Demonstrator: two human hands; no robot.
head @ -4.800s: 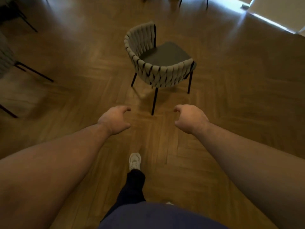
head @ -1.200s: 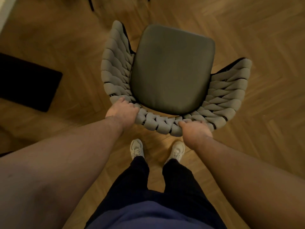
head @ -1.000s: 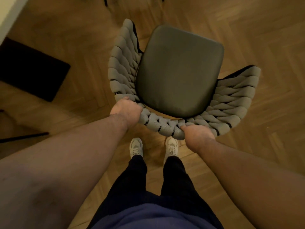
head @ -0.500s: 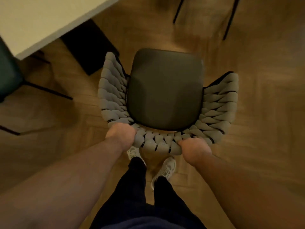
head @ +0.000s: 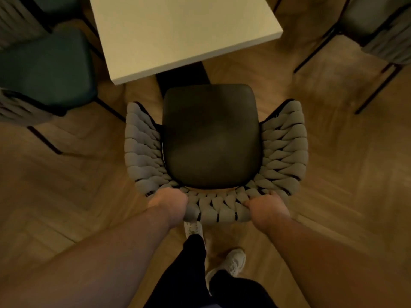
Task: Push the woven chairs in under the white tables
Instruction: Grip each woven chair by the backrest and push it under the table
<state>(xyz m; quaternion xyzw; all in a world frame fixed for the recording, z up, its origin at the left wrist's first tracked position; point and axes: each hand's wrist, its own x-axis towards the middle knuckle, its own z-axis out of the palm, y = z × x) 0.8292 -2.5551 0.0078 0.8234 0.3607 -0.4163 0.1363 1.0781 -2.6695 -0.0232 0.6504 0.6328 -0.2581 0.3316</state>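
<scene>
Fingers of left hand (head: 170, 206) and right hand (head: 268, 210) are clenched over the grey woven chair (head: 213, 150) backrest, its seat front just short of the white square table (head: 180, 32); an even, straight push is advised, centred on the table edge.

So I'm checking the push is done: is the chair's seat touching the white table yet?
Apart. In the head view, a strip of floor and dark table base shows between the front edge of the seat and the near edge of the white table.
</scene>
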